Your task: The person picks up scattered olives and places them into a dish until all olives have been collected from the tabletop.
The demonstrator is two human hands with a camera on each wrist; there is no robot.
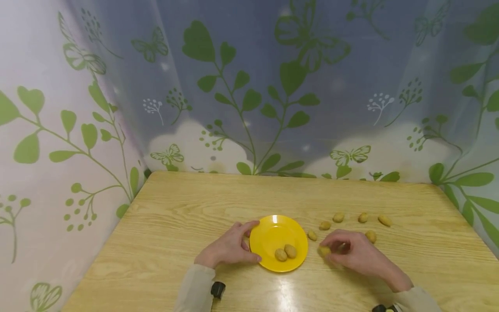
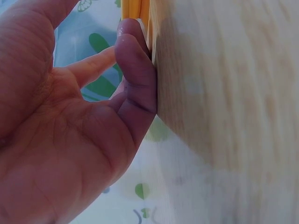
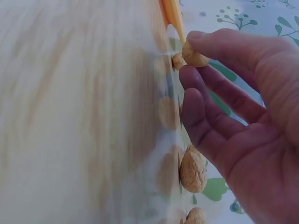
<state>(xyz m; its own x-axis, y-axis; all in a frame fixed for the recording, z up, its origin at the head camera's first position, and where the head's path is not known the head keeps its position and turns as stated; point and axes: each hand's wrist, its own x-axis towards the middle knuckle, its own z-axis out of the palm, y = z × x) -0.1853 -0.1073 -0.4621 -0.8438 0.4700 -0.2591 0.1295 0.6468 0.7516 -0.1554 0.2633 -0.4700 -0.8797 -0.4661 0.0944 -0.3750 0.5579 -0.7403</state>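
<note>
A yellow plate (image 1: 269, 232) lies on the wooden table with two walnuts (image 1: 281, 255) on its near side. My left hand (image 1: 230, 246) grips the plate's left rim, thumb at the near side and index finger at the far side. In the left wrist view the lower fingers (image 2: 140, 70) are curled beside the rim, against the tabletop. Right of the plate, my right hand (image 1: 356, 251) pinches a walnut (image 3: 194, 55) between thumb and fingertips, close over the table. A wrinkled walnut (image 3: 193, 171) lies below that hand in the right wrist view.
Several loose walnuts (image 1: 338, 217) lie scattered on the table (image 1: 195, 195), right of the plate and behind my right hand. The smallest walnut (image 1: 312, 235) sits near the plate's right rim. A leaf-patterned curtain (image 1: 241, 108) stands along the table's back and left edges.
</note>
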